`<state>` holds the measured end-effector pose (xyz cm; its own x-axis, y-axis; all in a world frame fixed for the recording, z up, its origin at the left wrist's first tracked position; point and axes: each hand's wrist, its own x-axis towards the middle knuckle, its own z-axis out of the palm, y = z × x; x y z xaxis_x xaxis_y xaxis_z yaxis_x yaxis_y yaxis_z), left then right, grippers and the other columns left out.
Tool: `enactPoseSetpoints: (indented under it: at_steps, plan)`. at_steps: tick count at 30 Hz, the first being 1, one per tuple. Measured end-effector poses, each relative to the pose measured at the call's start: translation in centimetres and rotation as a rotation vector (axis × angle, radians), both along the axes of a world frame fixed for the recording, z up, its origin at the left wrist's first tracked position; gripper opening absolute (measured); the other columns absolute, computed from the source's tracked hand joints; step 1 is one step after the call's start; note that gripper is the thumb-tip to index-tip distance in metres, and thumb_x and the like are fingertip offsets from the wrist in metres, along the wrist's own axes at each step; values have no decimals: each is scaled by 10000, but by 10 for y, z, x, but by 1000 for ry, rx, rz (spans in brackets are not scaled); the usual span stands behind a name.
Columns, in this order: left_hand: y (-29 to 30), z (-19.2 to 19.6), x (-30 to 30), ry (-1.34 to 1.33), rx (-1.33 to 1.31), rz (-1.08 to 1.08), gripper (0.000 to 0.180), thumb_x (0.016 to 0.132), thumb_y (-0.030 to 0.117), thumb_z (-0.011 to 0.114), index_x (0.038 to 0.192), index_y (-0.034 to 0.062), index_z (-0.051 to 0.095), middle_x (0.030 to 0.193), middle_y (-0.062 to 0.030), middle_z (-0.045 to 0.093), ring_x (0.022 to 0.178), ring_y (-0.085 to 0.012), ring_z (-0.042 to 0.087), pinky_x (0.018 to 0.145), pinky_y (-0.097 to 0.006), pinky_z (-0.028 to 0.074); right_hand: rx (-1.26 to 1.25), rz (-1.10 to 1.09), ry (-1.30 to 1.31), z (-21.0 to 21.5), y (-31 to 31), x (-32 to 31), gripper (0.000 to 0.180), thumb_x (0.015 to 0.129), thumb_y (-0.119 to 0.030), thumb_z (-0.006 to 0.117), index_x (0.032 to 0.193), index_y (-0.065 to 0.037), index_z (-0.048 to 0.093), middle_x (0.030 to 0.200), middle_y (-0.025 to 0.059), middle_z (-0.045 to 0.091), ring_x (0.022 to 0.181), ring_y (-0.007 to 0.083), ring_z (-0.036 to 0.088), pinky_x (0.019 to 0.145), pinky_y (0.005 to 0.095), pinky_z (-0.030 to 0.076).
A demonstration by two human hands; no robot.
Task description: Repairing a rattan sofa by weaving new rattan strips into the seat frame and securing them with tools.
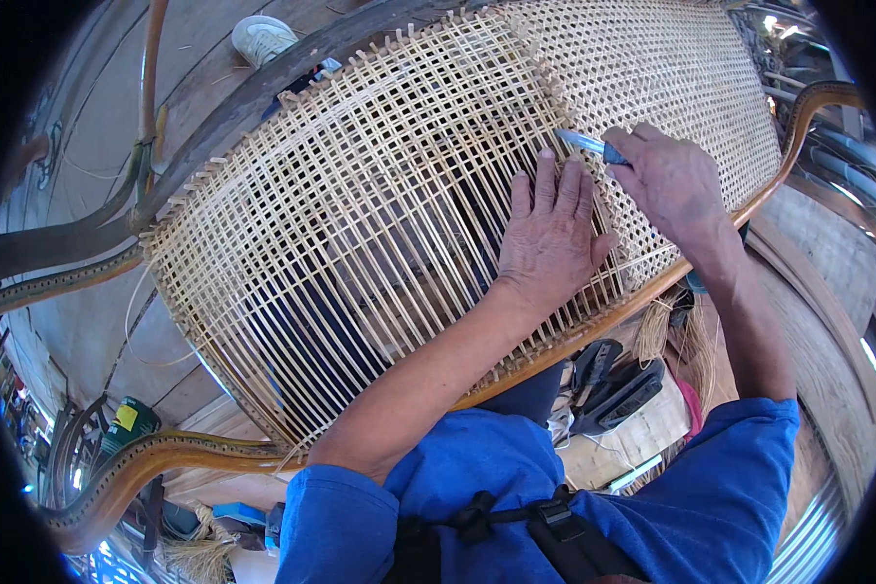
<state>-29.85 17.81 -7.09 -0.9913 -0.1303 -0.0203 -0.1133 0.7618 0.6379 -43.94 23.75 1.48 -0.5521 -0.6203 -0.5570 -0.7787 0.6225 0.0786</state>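
Observation:
Across the middle stretches a woven cane panel [360, 224] on a curved wooden frame [594, 326]. Its left section has an open grid, with loose parallel strands toward me; the right section [652, 68] is densely woven. My left hand [555, 234] lies flat on the strands near the seam between the sections, fingers stretched out. In my right hand [667, 180] is a knife with a dark blue handle [613, 156]. Its blade [579, 141] points left, over the seam just beyond my left fingertips. Whether the blade touches the cane I cannot tell.
Below the frame lie a pair of black sandals [613, 389] and bundles of fibre [696, 341]. A green can [131, 423] stands at the lower left. Curved wooden pieces [117, 487] jut out on the left. A white shoe [261, 39] shows beyond the panel.

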Motion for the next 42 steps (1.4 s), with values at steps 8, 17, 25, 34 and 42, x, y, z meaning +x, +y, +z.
enactPoseSetpoints:
  at_steps: [8, 17, 25, 34, 42]
  plan:
    - [1, -1, 1, 22, 5, 11, 658, 869, 481, 469, 1269, -42, 454, 1320, -174, 389, 1254, -384, 311, 997, -524, 251, -80, 1, -19, 9, -1, 1, 225, 844, -232, 558, 1014, -90, 597, 837, 109, 595, 769, 297, 624, 662, 406, 500]
    - [2, -2, 0, -3, 26, -3, 666, 866, 487, 467, 1282, -33, 444, 1347, -187, 375, 1273, -397, 295, 1014, -529, 230, -44, 49, 5, 4, -13, -8, 273, 822, -228, 596, 1069, -113, 602, 812, 111, 595, 746, 301, 605, 662, 398, 482]
    - [-5, 7, 7, 12, 61, 38, 715, 836, 506, 498, 1271, -59, 446, 1338, -195, 396, 1273, -397, 307, 1020, -516, 235, -20, -106, -114, 4, -9, -7, 264, 850, -295, 559, 973, -65, 596, 782, 151, 613, 750, 323, 617, 682, 426, 467]
    - [-50, 32, 84, -88, 49, 51, 618, 786, 410, 613, 1194, -41, 506, 1271, -179, 440, 1217, -374, 361, 1009, -499, 272, 51, 193, -554, 59, -18, 9, 218, 792, -307, 607, 853, -99, 633, 665, 130, 582, 657, 287, 602, 611, 394, 457]
    - [-57, 21, 56, -207, -183, 191, 634, 776, 431, 602, 1176, -48, 491, 1169, -154, 436, 1076, -312, 409, 924, -430, 334, -403, 418, -106, 40, -75, -3, 214, 712, -218, 656, 773, -23, 589, 677, 118, 570, 688, 289, 604, 626, 380, 491]
